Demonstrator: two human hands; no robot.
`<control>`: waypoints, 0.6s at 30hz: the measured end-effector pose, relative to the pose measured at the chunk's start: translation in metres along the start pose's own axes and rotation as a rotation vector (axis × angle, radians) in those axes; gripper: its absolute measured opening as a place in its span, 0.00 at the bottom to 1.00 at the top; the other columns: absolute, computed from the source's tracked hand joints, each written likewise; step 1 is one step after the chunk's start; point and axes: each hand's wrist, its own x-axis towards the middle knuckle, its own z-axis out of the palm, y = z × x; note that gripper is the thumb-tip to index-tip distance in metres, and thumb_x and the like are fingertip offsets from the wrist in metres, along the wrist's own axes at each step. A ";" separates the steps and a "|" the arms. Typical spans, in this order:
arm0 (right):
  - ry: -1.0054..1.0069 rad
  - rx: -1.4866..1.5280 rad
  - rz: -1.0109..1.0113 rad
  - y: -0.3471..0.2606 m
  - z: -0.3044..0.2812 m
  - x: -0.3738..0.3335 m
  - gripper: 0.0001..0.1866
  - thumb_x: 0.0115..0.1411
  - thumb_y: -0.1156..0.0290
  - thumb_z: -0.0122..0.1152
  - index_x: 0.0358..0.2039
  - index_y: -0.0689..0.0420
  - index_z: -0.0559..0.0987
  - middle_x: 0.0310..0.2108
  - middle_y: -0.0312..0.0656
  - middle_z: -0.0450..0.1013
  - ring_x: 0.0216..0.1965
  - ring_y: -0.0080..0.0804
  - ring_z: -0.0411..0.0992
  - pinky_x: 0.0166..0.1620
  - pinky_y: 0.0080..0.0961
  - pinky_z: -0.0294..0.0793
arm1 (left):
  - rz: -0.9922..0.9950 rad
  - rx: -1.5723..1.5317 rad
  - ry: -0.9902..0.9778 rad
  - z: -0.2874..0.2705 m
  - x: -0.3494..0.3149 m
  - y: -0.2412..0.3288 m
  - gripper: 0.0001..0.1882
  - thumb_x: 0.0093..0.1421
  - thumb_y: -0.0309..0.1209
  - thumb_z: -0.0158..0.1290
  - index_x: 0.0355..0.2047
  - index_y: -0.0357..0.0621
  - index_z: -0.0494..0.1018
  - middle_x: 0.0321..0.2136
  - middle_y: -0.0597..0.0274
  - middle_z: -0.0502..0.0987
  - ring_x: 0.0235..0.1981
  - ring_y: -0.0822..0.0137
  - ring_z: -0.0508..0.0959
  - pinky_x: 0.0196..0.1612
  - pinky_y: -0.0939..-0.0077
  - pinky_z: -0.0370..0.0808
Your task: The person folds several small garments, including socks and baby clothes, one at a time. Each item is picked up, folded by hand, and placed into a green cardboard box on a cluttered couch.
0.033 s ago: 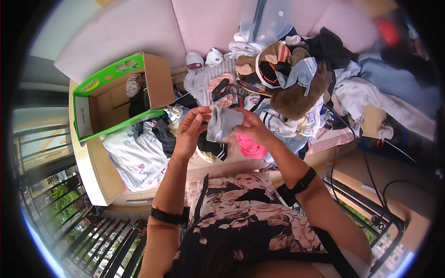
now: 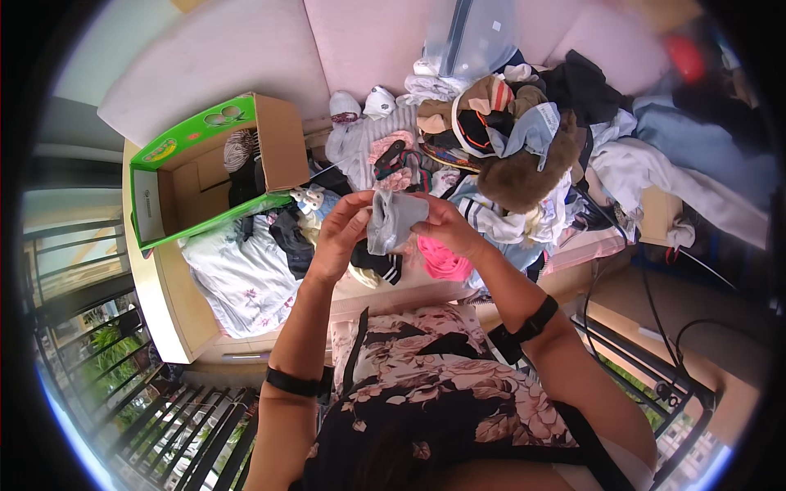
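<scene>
A light grey sock (image 2: 397,219), folded and slightly rumpled, is stretched between my two hands above the couch. My left hand (image 2: 342,233) pinches its left edge with thumb and fingertips. On the other side my right hand (image 2: 449,225) grips the right edge, thumb in front. Below my right hand lies a bright pink bundle of cloth (image 2: 442,259). A black cloth piece with white stripes (image 2: 378,260) sits under the sock. Behind my hands a pink lacy cloth (image 2: 393,146) rests on grey ribbed fabric (image 2: 350,151).
An open green cardboard box (image 2: 201,172) stands on its side at the left, dark clothing inside. Several garments heap up at the right around a brown furry piece (image 2: 524,178). White floral cloth (image 2: 241,282) covers the couch's left end. Black cables (image 2: 647,303) hang at the right.
My left hand has shifted slightly to the right, its thumb and fingers closing more on the sock's left edge. My right hand has barely moved.
</scene>
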 end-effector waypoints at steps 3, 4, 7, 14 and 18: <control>0.033 0.018 0.060 0.003 -0.002 0.005 0.24 0.55 0.78 0.55 0.53 0.60 0.65 0.37 0.34 0.70 0.38 0.19 0.68 0.42 0.20 0.69 | 0.004 -0.056 -0.050 0.011 -0.005 -0.011 0.18 0.56 0.22 0.50 0.48 0.39 0.64 0.43 0.64 0.72 0.45 0.72 0.71 0.49 0.77 0.67; 0.083 0.004 0.073 0.004 0.000 0.008 0.22 0.55 0.77 0.55 0.52 0.60 0.66 0.37 0.35 0.70 0.37 0.19 0.68 0.41 0.20 0.69 | 0.010 -0.015 0.017 0.011 -0.005 -0.013 0.19 0.56 0.23 0.50 0.49 0.39 0.64 0.43 0.64 0.72 0.44 0.72 0.71 0.48 0.76 0.68; 0.247 -0.161 0.065 0.000 0.008 0.012 0.19 0.56 0.74 0.55 0.49 0.60 0.68 0.36 0.36 0.69 0.35 0.21 0.68 0.38 0.19 0.70 | 0.065 0.094 0.143 0.013 -0.001 -0.020 0.20 0.54 0.23 0.52 0.48 0.40 0.65 0.43 0.63 0.72 0.41 0.69 0.73 0.46 0.75 0.70; 0.335 -0.641 -0.118 -0.023 0.042 0.009 0.21 0.51 0.65 0.61 0.43 0.61 0.70 0.31 0.41 0.73 0.32 0.28 0.71 0.37 0.24 0.71 | 0.280 0.968 0.395 0.023 0.000 -0.018 0.16 0.47 0.27 0.59 0.35 0.38 0.67 0.31 0.57 0.74 0.32 0.67 0.74 0.34 0.73 0.71; 0.367 -0.566 -0.125 -0.021 0.034 0.012 0.14 0.50 0.73 0.59 0.38 0.64 0.73 0.31 0.46 0.74 0.33 0.28 0.73 0.37 0.23 0.70 | 0.331 0.915 0.368 0.021 0.002 -0.020 0.15 0.48 0.27 0.59 0.34 0.38 0.67 0.27 0.59 0.73 0.30 0.68 0.73 0.34 0.73 0.70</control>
